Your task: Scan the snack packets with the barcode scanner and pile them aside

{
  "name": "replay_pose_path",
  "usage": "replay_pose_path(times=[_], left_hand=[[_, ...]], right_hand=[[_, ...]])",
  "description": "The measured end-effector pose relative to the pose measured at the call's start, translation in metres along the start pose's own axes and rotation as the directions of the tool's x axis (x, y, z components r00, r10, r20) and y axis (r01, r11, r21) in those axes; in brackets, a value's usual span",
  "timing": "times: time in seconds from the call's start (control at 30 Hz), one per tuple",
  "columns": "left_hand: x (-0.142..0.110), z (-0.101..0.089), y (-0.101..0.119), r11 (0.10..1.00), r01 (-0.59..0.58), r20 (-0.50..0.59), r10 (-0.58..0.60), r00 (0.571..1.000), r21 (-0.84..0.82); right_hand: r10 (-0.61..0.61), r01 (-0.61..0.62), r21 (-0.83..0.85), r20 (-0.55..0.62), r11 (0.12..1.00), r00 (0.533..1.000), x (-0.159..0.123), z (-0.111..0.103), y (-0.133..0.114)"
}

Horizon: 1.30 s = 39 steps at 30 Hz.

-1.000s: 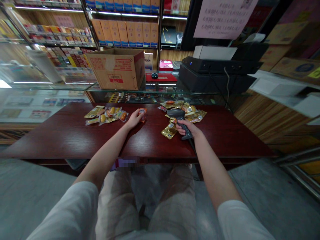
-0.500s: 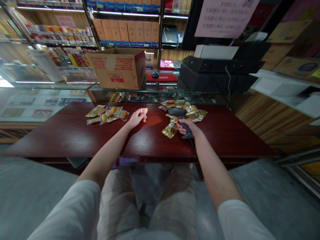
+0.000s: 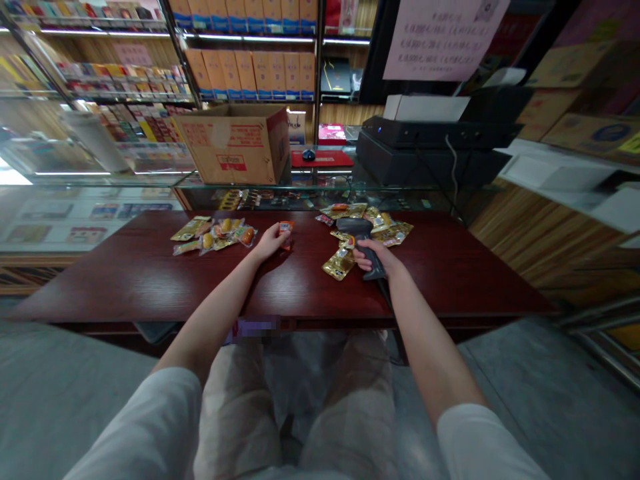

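My left hand (image 3: 270, 242) is closed on a small orange snack packet (image 3: 287, 235) just above the dark red table. Wrapped round the handle of a black barcode scanner (image 3: 356, 228) is my right hand (image 3: 375, 257); the scanner's head points left, toward the packet. Under and behind the scanner lie several gold snack packets (image 3: 340, 263), partly hidden by it. To the left of my left hand is a second pile of clear and gold snack packets (image 3: 220, 233); some hold yellow or orange-brown pieces.
The wooden table (image 3: 150, 287) spans the front. Behind it, a glass counter carries an open cardboard box (image 3: 230, 147), a computer mouse (image 3: 309, 155) on a red mat and a black cash register (image 3: 425, 157). The scanner's cable (image 3: 384, 292) hangs over the table's front edge.
Bright light from the scanner lit the orange packet half a second ago; that glow is now gone. The packet and my left hand have shifted slightly. My right hand keeps its hold.
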<state>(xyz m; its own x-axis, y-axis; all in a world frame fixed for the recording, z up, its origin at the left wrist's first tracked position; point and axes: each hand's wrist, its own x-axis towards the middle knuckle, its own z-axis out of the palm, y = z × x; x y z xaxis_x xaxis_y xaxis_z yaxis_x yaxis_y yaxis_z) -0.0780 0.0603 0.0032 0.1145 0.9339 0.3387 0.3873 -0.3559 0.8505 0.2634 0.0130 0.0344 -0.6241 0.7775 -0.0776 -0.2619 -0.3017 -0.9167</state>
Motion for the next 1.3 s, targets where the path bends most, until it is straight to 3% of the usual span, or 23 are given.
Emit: replay_pose_path(times=[0.17,0.6,0.67,0.77,0.83,0.93,1.03,1.17,1.23,1.3], left_hand=[[-0.001,0.0,0.005,0.992,0.084,0.011,-0.084,0.996,-0.096],[-0.002,0.0,0.006,0.994,0.085,0.039,-0.082,0.996,-0.072],[-0.001,0.001,0.006,0.997,0.078,-0.023,-0.078,0.997,0.012],[-0.003,0.001,0.013,0.957,0.048,-0.214,0.015,0.977,0.286],[-0.007,-0.003,0.02,0.862,0.086,-0.316,0.088,0.945,0.499],[-0.012,-0.016,0.028,0.678,0.173,-0.344,0.126,0.93,0.715],[-0.012,-0.033,0.024,0.569,0.228,-0.322,0.07,0.944,0.79],[-0.004,-0.051,0.009,0.549,0.328,-0.354,-0.061,0.933,0.769],[0.002,-0.054,0.007,0.555,0.328,-0.362,-0.051,0.931,0.765],[0.009,-0.048,0.011,0.569,0.257,-0.327,0.022,0.945,0.781]], right_hand=[[-0.006,0.007,0.007,-0.012,1.0,1.0,0.0,0.002,-0.001],[-0.004,0.004,0.008,-0.005,1.0,1.0,0.0,0.001,-0.001],[-0.004,0.004,0.009,-0.006,1.0,1.0,0.0,0.001,-0.001],[-0.003,0.004,0.017,-0.018,1.0,1.0,-0.002,0.003,-0.003],[0.0,0.0,0.021,-0.029,1.0,1.0,-0.003,0.004,-0.005],[-0.007,0.008,0.029,-0.041,1.0,0.999,-0.004,0.005,-0.006],[-0.012,0.014,0.033,-0.045,0.999,0.999,-0.004,0.004,-0.006],[-0.006,0.007,0.031,-0.045,1.0,0.999,-0.001,0.002,-0.003],[-0.005,0.006,0.029,-0.048,1.0,0.999,0.0,0.002,-0.002],[-0.016,0.018,0.035,-0.063,0.999,0.998,0.002,0.002,-0.001]])
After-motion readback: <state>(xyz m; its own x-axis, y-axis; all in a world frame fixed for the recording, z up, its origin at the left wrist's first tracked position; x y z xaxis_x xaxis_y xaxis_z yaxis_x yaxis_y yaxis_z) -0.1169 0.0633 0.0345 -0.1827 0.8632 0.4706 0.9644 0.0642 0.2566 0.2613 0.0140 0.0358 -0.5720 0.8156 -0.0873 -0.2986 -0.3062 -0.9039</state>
